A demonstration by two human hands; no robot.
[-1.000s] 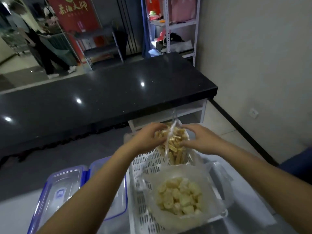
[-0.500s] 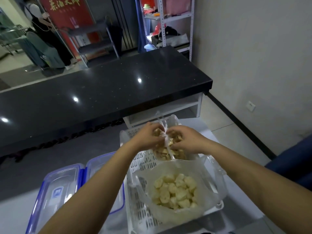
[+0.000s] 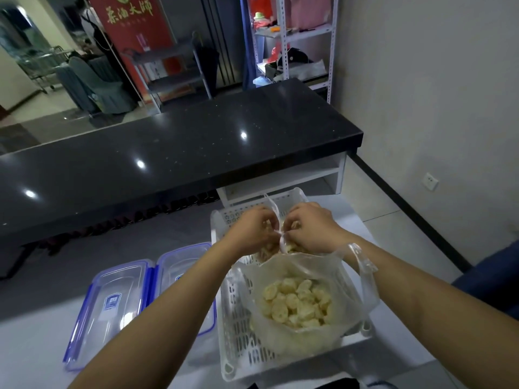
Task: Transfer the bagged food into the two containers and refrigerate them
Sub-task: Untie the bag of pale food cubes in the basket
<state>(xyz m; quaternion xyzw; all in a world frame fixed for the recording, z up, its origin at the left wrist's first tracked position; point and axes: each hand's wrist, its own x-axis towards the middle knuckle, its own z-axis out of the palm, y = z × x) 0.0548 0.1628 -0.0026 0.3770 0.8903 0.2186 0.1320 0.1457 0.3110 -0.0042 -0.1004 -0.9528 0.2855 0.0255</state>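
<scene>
A white slotted basket (image 3: pixel 233 327) stands on the grey table and holds two clear plastic bags. The near bag (image 3: pixel 297 304) lies open with pale round food pieces inside. The far bag (image 3: pixel 273 249) holds yellowish sticks and its top is knotted. My left hand (image 3: pixel 250 230) and my right hand (image 3: pixel 309 228) both pinch that knot, fingers curled on the plastic. Two clear containers with blue-clipped lids sit left of the basket: the left container (image 3: pixel 109 307) and the right container (image 3: pixel 179 270), partly hidden by my left forearm.
A long black counter (image 3: pixel 168 153) runs across beyond the table, with a white shelf unit under its right end. A light wall stands on the right, a dark blue seat (image 3: pixel 494 282) at the right edge, metal racks at the back.
Both hands have lowered the bag of sticks from its raised position into the basket's far end and closed in on its knot. The view has shifted.
</scene>
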